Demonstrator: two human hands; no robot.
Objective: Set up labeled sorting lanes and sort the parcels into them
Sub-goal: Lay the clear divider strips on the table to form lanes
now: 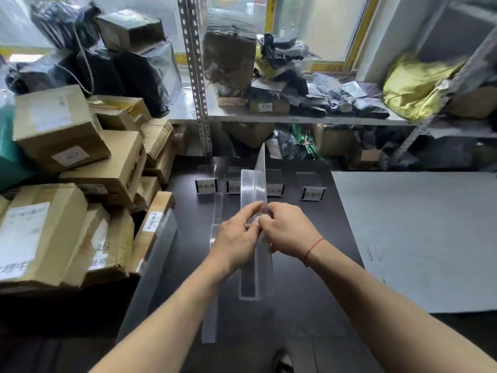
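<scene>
So, both hands were on the clear acrylic L-shaped divider standing upright near the middle of the dark tabletop. The left hand had its fingers curled in and pinching the top edge of the divider's upright sheet, and the right hand was pinching that same edge from the other side, fingers clamped on the plastic, almost touching the left ones. There was a thin red string bracelet on the right wrist.

A second clear acrylic divider strip lay just beside it on the left, running from the front edge toward the far edge. Along the far edge sat four small clear label stands with handwritten cards, the held divider partly hiding the second one. I couldn't read the writing properly.

The stack of brown cardboard parcels with white shipping labels was piled off the left edge of the tabletop. A light grey board covered the right side. Behind everything, a metal shelf rack held black poly mailer bags and a yellow bag.
</scene>
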